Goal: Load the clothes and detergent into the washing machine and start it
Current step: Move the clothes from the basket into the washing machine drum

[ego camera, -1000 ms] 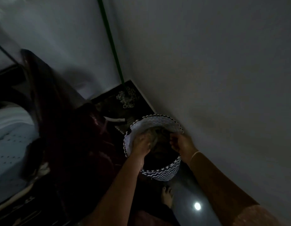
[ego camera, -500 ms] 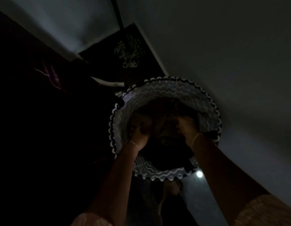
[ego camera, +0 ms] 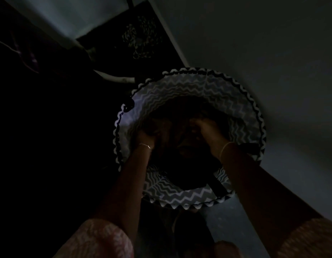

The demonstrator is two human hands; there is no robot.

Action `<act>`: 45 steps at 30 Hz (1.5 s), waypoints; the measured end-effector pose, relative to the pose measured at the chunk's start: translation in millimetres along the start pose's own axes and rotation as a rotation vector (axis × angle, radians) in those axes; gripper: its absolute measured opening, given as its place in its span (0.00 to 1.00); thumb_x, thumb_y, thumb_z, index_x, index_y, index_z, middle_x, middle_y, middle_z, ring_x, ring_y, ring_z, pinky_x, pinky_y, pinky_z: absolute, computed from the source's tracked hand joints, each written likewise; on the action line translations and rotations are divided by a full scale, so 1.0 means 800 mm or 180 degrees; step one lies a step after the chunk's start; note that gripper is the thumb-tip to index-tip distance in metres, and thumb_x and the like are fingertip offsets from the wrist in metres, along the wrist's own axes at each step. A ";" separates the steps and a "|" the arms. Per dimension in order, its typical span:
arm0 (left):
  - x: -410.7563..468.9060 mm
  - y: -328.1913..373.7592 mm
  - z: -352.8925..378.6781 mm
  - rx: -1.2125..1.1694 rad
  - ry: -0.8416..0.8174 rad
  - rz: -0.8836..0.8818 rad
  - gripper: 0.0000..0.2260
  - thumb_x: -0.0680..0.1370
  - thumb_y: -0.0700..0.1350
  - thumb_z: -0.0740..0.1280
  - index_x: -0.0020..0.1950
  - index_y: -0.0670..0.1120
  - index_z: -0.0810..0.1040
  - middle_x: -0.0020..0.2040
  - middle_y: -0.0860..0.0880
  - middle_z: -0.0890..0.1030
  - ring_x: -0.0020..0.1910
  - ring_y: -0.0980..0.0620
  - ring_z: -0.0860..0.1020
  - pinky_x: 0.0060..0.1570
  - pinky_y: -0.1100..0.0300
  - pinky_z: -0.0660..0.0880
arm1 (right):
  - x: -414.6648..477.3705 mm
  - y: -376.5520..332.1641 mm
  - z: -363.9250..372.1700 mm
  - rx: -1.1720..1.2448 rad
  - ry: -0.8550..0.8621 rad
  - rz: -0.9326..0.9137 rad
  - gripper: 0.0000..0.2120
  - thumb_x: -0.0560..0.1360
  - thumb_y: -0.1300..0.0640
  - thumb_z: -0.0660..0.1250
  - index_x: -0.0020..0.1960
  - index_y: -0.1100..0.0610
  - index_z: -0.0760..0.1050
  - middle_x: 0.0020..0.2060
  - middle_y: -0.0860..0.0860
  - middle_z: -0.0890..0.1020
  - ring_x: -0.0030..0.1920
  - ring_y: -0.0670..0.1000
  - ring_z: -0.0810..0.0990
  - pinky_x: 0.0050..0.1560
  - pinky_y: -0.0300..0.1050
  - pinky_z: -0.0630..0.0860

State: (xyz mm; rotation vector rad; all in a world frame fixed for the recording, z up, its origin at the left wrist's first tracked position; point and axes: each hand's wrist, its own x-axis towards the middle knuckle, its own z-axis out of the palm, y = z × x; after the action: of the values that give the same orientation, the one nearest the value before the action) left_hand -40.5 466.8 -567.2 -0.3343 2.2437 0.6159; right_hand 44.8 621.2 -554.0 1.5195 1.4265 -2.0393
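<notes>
a very dim room, seen from above the person's own arms. a round laundry basket (ego camera: pixel 189 84) with a black-and-white zigzag pattern and a scalloped rim sits on the floor at the centre of view, close against a pale wall (ego camera: pixel 264 53) that fills the side from 12 to 4 o'clock. both arms reach down into it from 6 o'clock.

the left hand (ego camera: pixel 148 135) is inside the basket at its 9 o'clock side, fingers curled shut around a fold of the dark clothes (ego camera: pixel 180 116) heaped there; a thin bracelet glints at that wrist. the right hand (ego camera: pixel 206 129) is just beside it, toward 3 o'clock, also closed on the same pile, a bangle on its wrist. the clothes lie wholly in the basket, a dark brownish mass whose separate pieces cannot be told apart.

at 11 o'clock, beyond the basket, something stringy like a mop head (ego camera: pixel 141 41) rests on a dark floor patch. the 9 o'clock side is nearly black, and no washing machine can be made out.

judging from this, the step in hand is gathering the laundry. the next move looks to call for lifting the bundle clear of the rim without trailing pieces and carrying it to the machine; the detergent is not in view.
</notes>
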 end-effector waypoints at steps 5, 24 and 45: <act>-0.034 0.030 -0.019 -0.0785 -0.0176 0.0365 0.18 0.79 0.47 0.64 0.67 0.40 0.74 0.68 0.43 0.74 0.68 0.44 0.71 0.65 0.61 0.66 | -0.048 -0.012 0.007 -0.0118 -0.0043 -0.0538 0.22 0.73 0.76 0.60 0.66 0.68 0.69 0.62 0.65 0.75 0.50 0.53 0.77 0.43 0.30 0.74; -0.377 0.171 -0.205 -0.1778 -0.1248 0.2306 0.04 0.79 0.38 0.64 0.50 0.42 0.79 0.46 0.42 0.81 0.46 0.50 0.79 0.46 0.60 0.77 | -0.347 -0.182 -0.011 -0.0657 -0.0046 -0.1708 0.20 0.76 0.70 0.64 0.66 0.66 0.69 0.57 0.57 0.77 0.55 0.52 0.76 0.44 0.26 0.75; -0.514 0.140 -0.369 -0.2063 -0.1399 0.1620 0.09 0.77 0.32 0.60 0.49 0.46 0.74 0.49 0.44 0.77 0.39 0.53 0.78 0.35 0.65 0.71 | -0.633 -0.282 0.036 0.1321 0.0145 -0.1797 0.10 0.78 0.65 0.58 0.45 0.55 0.76 0.40 0.52 0.79 0.36 0.47 0.79 0.30 0.35 0.77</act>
State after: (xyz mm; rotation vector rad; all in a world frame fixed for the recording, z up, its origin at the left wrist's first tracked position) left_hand 6.2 424.7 -52.6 0.0742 1.6502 1.5303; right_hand 100.7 536.1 -8.4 1.4143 1.6706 -2.7942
